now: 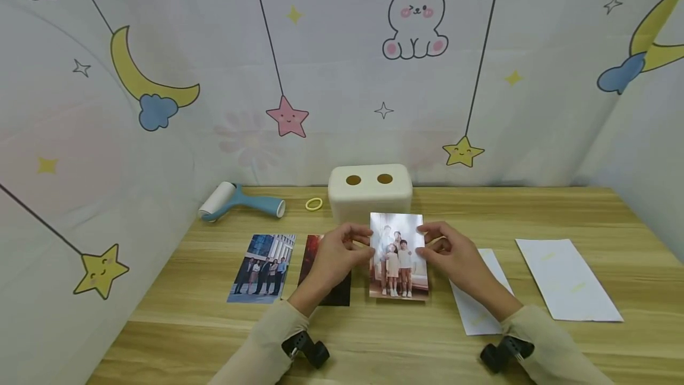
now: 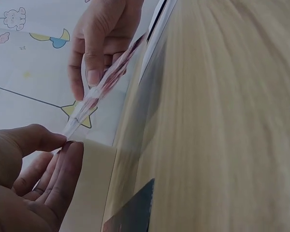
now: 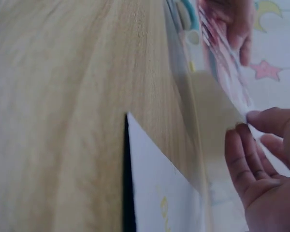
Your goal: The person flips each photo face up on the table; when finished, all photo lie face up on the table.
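A family photo print (image 1: 399,257) is held up off the table between both hands, its picture side facing the head camera. My left hand (image 1: 341,252) pinches its left edge between thumb and fingers. On the opposite edge, my right hand (image 1: 451,256) pinches it the same way. Both wrist views show the print (image 2: 99,96) nearly edge-on. Partly behind the left hand lies a dark red photo (image 1: 338,290). Farther left is a photo of several people in suits (image 1: 262,269). A white sheet (image 1: 475,308) lies partly under the right forearm.
A cream box (image 1: 370,195) with two round holes stands behind the print. At the back left lie a blue-handled lint roller (image 1: 243,201) and a yellow ring (image 1: 314,204). Another white sheet with yellowish strips (image 1: 569,278) lies at the right. A patterned cloth (image 1: 342,76) hangs behind the table.
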Motion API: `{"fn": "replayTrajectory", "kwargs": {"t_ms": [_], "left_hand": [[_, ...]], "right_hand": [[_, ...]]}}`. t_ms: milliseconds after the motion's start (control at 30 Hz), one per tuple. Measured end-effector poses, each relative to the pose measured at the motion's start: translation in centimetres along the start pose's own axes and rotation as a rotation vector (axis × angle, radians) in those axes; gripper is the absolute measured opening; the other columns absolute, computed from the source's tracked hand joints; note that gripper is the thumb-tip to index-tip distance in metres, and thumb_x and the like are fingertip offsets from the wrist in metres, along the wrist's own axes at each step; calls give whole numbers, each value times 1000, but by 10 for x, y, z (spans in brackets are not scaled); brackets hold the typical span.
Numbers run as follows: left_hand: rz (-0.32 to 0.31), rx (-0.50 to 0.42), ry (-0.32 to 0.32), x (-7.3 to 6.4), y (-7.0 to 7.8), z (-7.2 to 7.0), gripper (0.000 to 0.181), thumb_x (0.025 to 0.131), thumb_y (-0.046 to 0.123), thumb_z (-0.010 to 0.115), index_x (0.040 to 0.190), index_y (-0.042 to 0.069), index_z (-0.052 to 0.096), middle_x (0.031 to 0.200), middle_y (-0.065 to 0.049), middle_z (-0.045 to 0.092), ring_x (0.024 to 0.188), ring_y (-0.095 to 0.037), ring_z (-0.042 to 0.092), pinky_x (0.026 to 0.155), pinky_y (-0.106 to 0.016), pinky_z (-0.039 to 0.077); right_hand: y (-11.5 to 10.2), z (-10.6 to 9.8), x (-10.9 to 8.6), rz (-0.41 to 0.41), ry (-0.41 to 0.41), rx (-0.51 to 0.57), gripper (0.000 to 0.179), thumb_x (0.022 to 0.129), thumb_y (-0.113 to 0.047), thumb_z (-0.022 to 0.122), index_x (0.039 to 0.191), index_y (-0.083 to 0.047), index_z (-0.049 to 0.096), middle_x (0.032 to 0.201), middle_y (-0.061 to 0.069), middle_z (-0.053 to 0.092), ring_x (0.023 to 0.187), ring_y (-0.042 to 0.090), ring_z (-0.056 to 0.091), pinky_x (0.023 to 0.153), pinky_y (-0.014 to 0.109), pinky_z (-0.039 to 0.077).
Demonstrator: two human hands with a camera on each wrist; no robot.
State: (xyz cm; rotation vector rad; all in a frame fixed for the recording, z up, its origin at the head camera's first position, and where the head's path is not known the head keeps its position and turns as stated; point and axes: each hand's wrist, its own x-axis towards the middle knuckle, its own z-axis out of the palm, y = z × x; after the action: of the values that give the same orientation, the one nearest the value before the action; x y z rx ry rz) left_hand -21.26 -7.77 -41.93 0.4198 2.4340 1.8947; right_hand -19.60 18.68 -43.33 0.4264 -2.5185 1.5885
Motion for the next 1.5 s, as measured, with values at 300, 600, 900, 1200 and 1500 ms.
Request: {"fn": "replayTrajectory", "kwargs": {"t_ms": [300, 600, 900, 1200, 1500], "left_hand": [[0, 37, -47, 2, -11, 0, 29, 87, -2, 79, 115, -3, 73, 100, -12, 71, 85, -22, 74, 67, -30, 61], [-21, 97, -69, 1, -15, 0, 31, 86, -2, 81, 116, -2, 72, 100, -10, 71, 90, -22, 74, 72, -31, 61], [-17, 158, -90, 0, -18, 0, 33, 85, -2, 83, 116, -3, 72, 101, -12, 72, 91, -26, 75, 73, -34, 62], [-33, 238, -116, 0, -17, 2, 32, 84, -1, 84, 114, -2, 74, 103, -9, 74, 89, -20, 74, 72, -31, 61], [-7, 290, -148, -1, -16, 4, 34, 82, -3, 83, 115, -5, 74, 104, -13, 75, 86, -22, 75, 71, -31, 61]], "right_hand": [[3, 1, 0, 52, -65, -34, 43, 92, -3, 82, 131, 2, 64, 111, 13, 65, 92, 22, 69, 72, 28, 57], [7, 5, 0, 62, -137, -41, 56, 87, -3, 87, 136, 7, 60, 113, 15, 63, 93, 22, 66, 73, 28, 55], [10, 8, -2, 73, -147, -71, 56, 88, -2, 86, 136, 9, 60, 113, 14, 63, 96, 24, 67, 78, 30, 57], [8, 10, -4, 90, -149, -135, 57, 89, -5, 86, 137, 8, 61, 114, 14, 63, 98, 25, 66, 83, 38, 58], [6, 13, -4, 67, -148, -143, 58, 85, -5, 88, 134, 11, 61, 113, 17, 59, 94, 24, 64, 82, 39, 57]]}}
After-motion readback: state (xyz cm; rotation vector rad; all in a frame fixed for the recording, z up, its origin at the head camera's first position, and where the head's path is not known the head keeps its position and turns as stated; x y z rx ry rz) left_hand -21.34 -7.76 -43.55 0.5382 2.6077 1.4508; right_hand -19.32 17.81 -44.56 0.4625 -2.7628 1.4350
